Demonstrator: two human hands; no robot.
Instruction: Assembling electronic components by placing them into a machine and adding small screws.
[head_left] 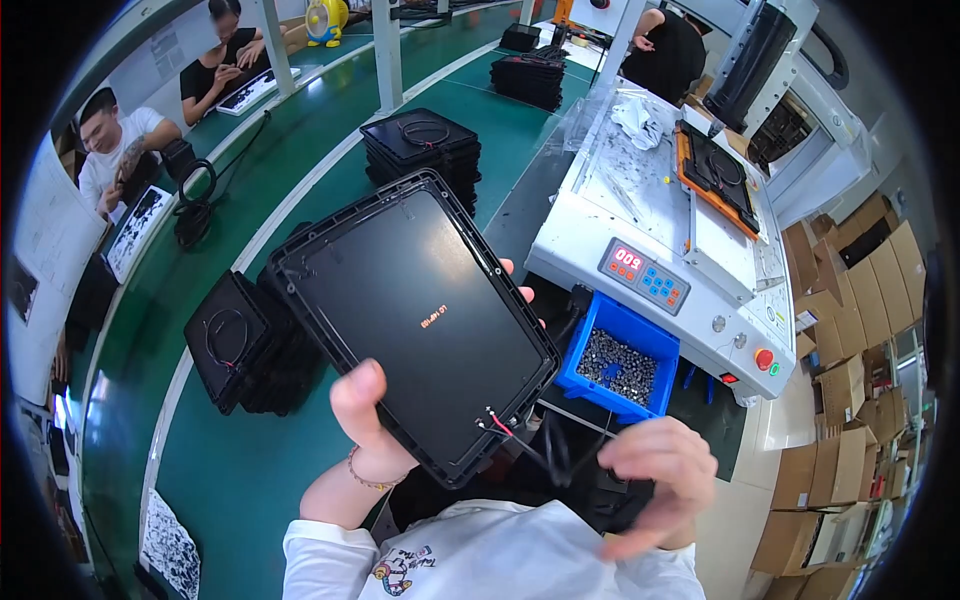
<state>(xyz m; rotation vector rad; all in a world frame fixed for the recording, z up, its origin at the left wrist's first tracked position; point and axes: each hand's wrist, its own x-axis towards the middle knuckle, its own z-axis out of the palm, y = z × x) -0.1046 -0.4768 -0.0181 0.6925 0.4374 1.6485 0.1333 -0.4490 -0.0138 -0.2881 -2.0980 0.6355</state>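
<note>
A black rectangular panel with a raised rim is tilted up in front of my chest. My left hand grips its near edge, the thumb on the face and fingertips showing past the far right side. Small red and black wires sit at the panel's lower corner, where a black cable hangs off. Close to that cable is my right hand, fingers curled and blurred by motion. Whether it touches the cable, I cannot make out.
Stacks of similar black panels stand on the green bench. Right of me is a white machine with an orange fixture. Below its control panel, a blue bin holds small metal parts. Cardboard boxes line the right; people work across the bench.
</note>
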